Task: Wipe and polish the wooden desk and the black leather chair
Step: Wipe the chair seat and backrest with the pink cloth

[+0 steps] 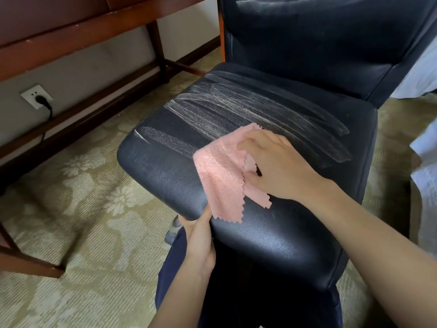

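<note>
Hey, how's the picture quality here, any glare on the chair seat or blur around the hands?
Head view: soft glare on the chair seat near its front edge; whitish wipe streaks catch light; the right hand on the pink cloth looks slightly motion-blurred; the left hand, gripping that edge, is sharper.

Out beyond the left hand [198,242], a pale beige-green woven carpet with a cream flower pattern [82,209] covers the floor. Further off on that side, up on the plain pale wall [71,74], there's a white square plastic wall socket [35,97], with a black plug [42,100] seated in it and a thin black cable [48,117] dropping away. Just beside the left hand, a grey shoe toe [173,229] peeks out above a dark navy trouser leg [172,268]. Well past the right hand [276,166], crumpled white fabric [425,162] sits at the frame's edge.
</note>
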`<state>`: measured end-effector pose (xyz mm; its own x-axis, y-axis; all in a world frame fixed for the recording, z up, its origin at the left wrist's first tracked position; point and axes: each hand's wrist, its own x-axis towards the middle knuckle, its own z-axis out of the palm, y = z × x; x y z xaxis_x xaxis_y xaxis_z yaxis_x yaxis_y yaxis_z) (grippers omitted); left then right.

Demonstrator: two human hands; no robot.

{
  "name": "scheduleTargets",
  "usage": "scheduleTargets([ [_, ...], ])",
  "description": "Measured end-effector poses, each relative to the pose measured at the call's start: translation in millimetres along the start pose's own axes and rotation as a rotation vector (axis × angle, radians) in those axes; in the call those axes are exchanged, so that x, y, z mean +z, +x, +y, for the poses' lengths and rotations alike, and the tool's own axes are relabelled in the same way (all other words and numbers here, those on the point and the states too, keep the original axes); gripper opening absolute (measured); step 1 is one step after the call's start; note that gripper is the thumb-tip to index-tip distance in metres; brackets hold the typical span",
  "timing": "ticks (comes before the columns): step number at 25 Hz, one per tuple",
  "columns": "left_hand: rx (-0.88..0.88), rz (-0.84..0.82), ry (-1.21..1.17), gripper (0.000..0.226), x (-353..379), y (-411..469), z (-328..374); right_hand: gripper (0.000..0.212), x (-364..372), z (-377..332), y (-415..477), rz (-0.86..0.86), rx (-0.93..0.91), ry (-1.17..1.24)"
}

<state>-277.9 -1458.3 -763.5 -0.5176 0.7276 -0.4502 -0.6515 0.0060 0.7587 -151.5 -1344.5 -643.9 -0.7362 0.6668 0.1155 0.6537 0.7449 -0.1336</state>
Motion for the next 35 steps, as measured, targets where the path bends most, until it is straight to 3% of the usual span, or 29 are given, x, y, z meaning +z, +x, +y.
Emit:
scheduleTargets([
  [3, 0.016, -0.006, 0.02, 0.062, -0.4, -0.9, 0.3, 0.074, 1.3, 4.9, 5.5, -0.135, -0.182, 0.01],
  [5, 0.006, -0.002, 0.043, 0.074, -4.9, 2.5, -4.0, 0.072, 5.2, 0.8, 15.8, -0.205, -0.264, -0.008],
  [7, -0.007, 0.004, 0.063, 0.071, -8.1, 5.4, -8.2, 0.064, 14.6, -7.1, 23.1, -0.224, -0.294, -0.032],
  [16, 0.033, -0.028, 0.037, 0.068, -0.9, 0.5, -1.3, 0.05, 53.6, -45.2, 54.8, 0.027, -0.035, -0.074],
  [22, 0.025, 0.031, 0.103, 0.077, 0.9, -3.0, -5.1, 0.04, 47.7, -28.0, -5.3, 0.181, -0.098, -0.083],
  [24, 0.009, 0.046, 0.126, 0.064, 3.1, -7.9, -8.0, 0.037, 45.2, -15.1, -33.8, 0.203, -0.114, -0.102],
  [26, -0.018, 0.029, 0.086, 0.038, 9.2, -15.8, -12.6, 0.039, 40.9, -2.5, -56.2, 0.226, -0.111, -0.121],
  [27, -0.039, 0.025, 0.057, 0.038, 12.5, -22.2, -12.7, 0.041, 38.9, 2.0, -62.4, 0.224, -0.11, -0.129],
  [28, -0.049, 0.005, 0.058, 0.053, 14.5, -30.1, -11.7, 0.042, 37.5, 5.4, -66.7, 0.214, -0.107, -0.131],
  [30, -0.014, -0.044, 0.13, 0.076, 8.6, -42.7, -13.0, 0.043, 36.0, 9.2, -68.8, 0.189, -0.102, -0.122],
  [32, 0.016, -0.061, 0.196, 0.079, 0.1, -55.4, -5.8, 0.044, 35.2, 10.0, -65.1, 0.155, -0.107, -0.128],
  [35, 0.298, 0.176, 0.436, 0.077, -17.5, -44.3, 30.6, 0.045, 38.4, 5.7, -52.3, 0.111, -0.149, -0.129],
])
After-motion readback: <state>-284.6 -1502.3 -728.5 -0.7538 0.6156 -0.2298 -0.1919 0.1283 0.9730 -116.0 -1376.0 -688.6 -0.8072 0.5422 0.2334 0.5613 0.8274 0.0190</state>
